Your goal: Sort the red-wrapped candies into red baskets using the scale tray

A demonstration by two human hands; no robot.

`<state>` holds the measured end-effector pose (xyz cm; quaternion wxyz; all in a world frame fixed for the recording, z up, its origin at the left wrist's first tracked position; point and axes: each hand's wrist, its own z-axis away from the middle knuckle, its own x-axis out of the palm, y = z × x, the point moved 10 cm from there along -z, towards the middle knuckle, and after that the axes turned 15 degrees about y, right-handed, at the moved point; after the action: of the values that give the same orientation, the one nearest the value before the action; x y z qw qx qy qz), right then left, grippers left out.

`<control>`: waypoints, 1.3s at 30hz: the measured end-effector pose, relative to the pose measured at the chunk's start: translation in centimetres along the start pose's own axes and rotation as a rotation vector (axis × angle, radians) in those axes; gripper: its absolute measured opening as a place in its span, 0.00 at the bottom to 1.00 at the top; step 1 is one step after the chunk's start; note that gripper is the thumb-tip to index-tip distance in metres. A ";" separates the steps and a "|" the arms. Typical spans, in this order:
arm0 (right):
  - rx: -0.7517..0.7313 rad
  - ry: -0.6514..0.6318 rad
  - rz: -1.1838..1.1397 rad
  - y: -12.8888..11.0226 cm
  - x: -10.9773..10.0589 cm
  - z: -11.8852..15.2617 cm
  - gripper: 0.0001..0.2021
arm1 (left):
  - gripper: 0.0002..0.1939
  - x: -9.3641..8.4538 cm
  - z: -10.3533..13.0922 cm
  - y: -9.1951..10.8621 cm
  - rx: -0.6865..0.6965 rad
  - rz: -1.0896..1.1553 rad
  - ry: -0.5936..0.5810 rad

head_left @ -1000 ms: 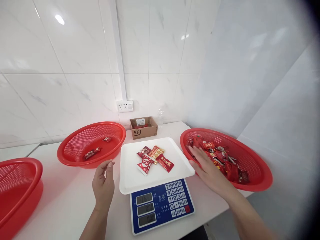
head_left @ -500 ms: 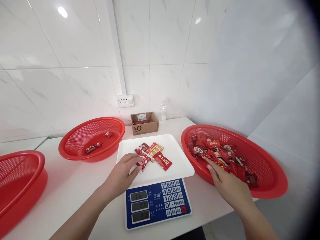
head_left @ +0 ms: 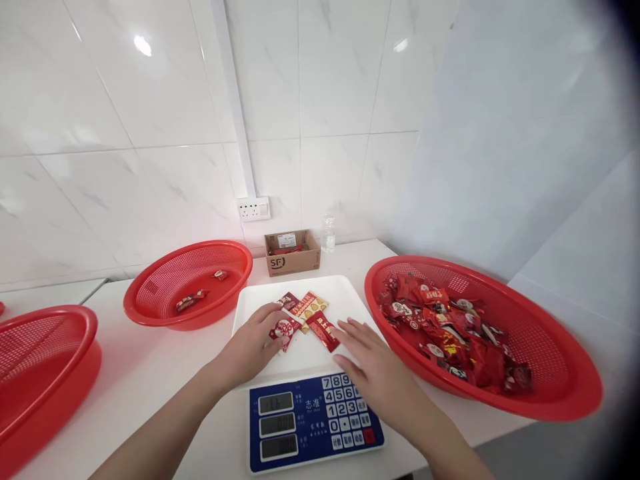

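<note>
Several wrapped packets lie in a small heap on the white tray point(head_left: 245, 300) of a scale. My left hand point(head_left: 253, 340) is at the heap's left side, fingers apart and touching a red and white packet point(head_left: 285, 328). Beside the heap's right side, my right hand point(head_left: 373, 363) is spread with nothing in it, its fingertips by a red packet point(head_left: 323, 331). A yellow and red packet point(head_left: 311, 308) lies between them, partly over a dark red one point(head_left: 289, 301). The scale's blue keypad panel point(head_left: 313, 427) is partly covered by my right hand.
A red basket point(head_left: 565, 373) full of red packets stands at the right. Another red basket point(head_left: 145, 313) with a few packets is at the left, a third point(head_left: 65, 373) nearer. Behind the scale are a cardboard box point(head_left: 295, 261) and a clear bottle point(head_left: 329, 235).
My right hand has moved left from the full basket to the tray, beside the packets. My left hand stays near the heap. The view has shifted slightly.
</note>
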<state>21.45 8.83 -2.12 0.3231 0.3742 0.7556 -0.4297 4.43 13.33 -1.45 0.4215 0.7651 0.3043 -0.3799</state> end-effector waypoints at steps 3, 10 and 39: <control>-0.029 -0.120 0.060 -2.1 2.5 -1.1 0.23 | 0.23 0.6 -0.2 -0.2 0.018 0.025 -0.043; -0.031 -0.143 0.002 -3.7 3.8 -1.1 0.24 | 0.21 0.8 -0.3 -0.1 0.052 0.085 -0.023; 0.397 0.090 0.208 12.3 -2.7 2.6 0.29 | 0.38 6.1 -4.5 1.6 0.039 -0.052 -0.247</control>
<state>33.61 10.06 -6.03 0.2517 0.5250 0.6271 -0.5174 10.40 17.43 -4.30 0.4308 0.7125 0.2623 -0.4879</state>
